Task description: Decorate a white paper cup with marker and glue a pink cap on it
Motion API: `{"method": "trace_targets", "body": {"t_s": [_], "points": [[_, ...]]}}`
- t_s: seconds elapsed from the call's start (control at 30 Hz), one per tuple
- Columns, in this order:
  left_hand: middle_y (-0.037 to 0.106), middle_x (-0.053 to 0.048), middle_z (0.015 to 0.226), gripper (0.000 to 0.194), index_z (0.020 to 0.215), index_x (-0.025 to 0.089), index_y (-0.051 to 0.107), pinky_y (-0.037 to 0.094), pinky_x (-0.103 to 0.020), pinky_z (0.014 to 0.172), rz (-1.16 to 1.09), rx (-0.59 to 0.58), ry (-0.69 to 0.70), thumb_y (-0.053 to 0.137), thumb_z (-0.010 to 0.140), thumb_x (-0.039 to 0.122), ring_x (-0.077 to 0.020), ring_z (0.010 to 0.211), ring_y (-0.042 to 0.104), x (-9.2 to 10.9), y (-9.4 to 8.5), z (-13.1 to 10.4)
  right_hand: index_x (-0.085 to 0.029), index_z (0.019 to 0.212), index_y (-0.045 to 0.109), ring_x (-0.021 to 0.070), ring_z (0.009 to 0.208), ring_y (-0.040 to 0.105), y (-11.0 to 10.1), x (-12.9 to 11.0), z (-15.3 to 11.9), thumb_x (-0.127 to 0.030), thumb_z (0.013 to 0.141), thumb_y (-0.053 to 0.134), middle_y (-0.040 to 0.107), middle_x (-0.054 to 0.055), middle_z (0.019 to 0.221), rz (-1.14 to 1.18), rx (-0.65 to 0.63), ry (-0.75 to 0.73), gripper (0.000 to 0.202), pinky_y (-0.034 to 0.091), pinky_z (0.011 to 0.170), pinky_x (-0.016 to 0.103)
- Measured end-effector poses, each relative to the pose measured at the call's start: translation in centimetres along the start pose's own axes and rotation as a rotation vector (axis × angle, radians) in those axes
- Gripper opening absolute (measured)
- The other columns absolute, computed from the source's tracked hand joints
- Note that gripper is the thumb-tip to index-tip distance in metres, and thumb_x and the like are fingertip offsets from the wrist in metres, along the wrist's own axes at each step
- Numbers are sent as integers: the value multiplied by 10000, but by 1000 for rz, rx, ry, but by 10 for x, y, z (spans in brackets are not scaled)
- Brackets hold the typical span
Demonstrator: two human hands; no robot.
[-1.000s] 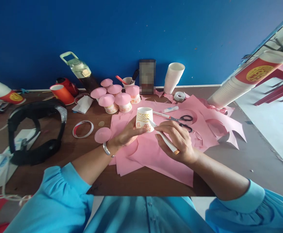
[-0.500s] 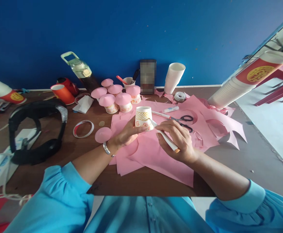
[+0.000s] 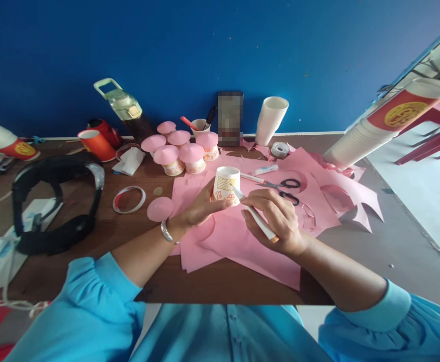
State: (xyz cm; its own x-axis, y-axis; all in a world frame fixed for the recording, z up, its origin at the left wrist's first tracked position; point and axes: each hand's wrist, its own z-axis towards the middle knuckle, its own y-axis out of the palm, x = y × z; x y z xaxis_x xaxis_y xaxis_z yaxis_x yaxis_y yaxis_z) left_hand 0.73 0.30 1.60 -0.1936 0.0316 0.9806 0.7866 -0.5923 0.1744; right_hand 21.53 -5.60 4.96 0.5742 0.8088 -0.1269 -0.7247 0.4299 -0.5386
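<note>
A white paper cup (image 3: 226, 185) with a yellow lattice pattern and orange flowers is held in my left hand (image 3: 200, 205), fingers wrapped round its side. My right hand (image 3: 276, 218) grips a white marker (image 3: 259, 223) with an orange end, its tip at the cup's drawn side. Beneath both hands lie overlapping sheets of pink paper (image 3: 242, 251). Scissors (image 3: 280, 186) with black handles rest beyond my right hand, near a glue stick (image 3: 266, 169) and another white pen (image 3: 252, 177). Left of the cup, a pink paper cone (image 3: 160, 208) lies on the table.
Several decorated cups with pink cone tops (image 3: 191, 157) stand behind the left hand. Stacked white cups (image 3: 270, 120), a phone (image 3: 230, 118) and a bottle (image 3: 127, 108) stand along the blue wall. A tape roll (image 3: 129, 199) and black headset (image 3: 57, 201) lie left; a tall cup stack (image 3: 385, 125) leans right.
The cup has shifted slightly right and turned in my left hand, so its lattice faces differently. The marker tip stays by the cup, and my right hand has barely moved.
</note>
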Motion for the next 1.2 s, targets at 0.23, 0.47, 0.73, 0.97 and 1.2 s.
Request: {"method": "trace_targets", "body": {"t_s": [0.23, 0.47, 0.73, 0.97, 1.2], "points": [[704, -80, 1134, 447, 1191, 216, 652, 525, -370, 914, 14, 0, -1, 859, 868, 444, -250, 1048, 639, 3, 3, 0, -188, 1260, 597, 214, 887, 744, 1, 1, 0, -67, 969, 621, 738, 85, 990, 0, -1, 26, 316, 653, 737, 335], [704, -84, 1130, 452, 1203, 218, 653, 523, -374, 905, -4, 1, 5, 863, 866, 435, -253, 1044, 642, 1, 2, 0, -197, 1223, 597, 197, 861, 740, 3, 0, 0, -68, 983, 616, 734, 69, 966, -1, -9, 36, 273, 651, 726, 325], [689, -61, 1085, 401, 1161, 207, 655, 504, -360, 899, -30, 20, 8, 843, 876, 417, -226, 1005, 624, -5, -2, 0, -193, 1185, 597, 194, 837, 722, 2, 1, -1, -81, 979, 607, 725, 65, 956, 18, -47, 49, 235, 626, 703, 315], [748, -65, 1099, 295, 1144, 205, 712, 526, -380, 984, -59, -28, 59, 803, 923, 378, -240, 1056, 681, -8, -5, 2, -208, 1200, 594, 194, 829, 723, 4, 2, -3, -91, 972, 594, 730, 61, 960, 23, -50, 65, 256, 628, 711, 322], [755, -89, 1189, 340, 1185, 202, 716, 534, -430, 1036, -70, -8, 44, 807, 915, 389, -288, 1177, 681, -10, -6, 2, -204, 1204, 610, 196, 826, 730, 3, 3, -3, -82, 956, 598, 731, 59, 959, 29, -45, 82, 277, 625, 701, 315]]}}
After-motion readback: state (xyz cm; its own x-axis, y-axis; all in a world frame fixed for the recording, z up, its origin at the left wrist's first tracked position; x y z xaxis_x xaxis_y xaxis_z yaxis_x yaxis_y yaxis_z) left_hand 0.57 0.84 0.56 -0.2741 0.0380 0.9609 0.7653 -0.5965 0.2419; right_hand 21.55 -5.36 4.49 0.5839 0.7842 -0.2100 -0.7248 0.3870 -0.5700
